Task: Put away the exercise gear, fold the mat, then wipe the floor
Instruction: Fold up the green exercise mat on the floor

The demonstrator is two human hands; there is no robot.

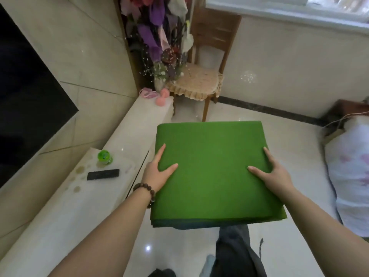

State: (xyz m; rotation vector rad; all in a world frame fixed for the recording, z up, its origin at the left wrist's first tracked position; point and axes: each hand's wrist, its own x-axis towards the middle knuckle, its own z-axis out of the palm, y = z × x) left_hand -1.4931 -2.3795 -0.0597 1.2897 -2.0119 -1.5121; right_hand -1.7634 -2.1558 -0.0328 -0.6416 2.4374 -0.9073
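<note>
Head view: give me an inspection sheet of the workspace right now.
Surface: glossy pale tiled floor, with a long white ledge along the left.
Job's things: folded green mat, several layers thick, held up in both hands; pink dumbbell at the ledge's far end.
Clutter: green toy and black remote on the ledge.
Grip: left hand and right hand hold the mat's side edges, thumbs on top.
Cables: thin wire at far right.
Surroundings: wooden chair, flower vase, dark screen, white covered bundle.
</note>
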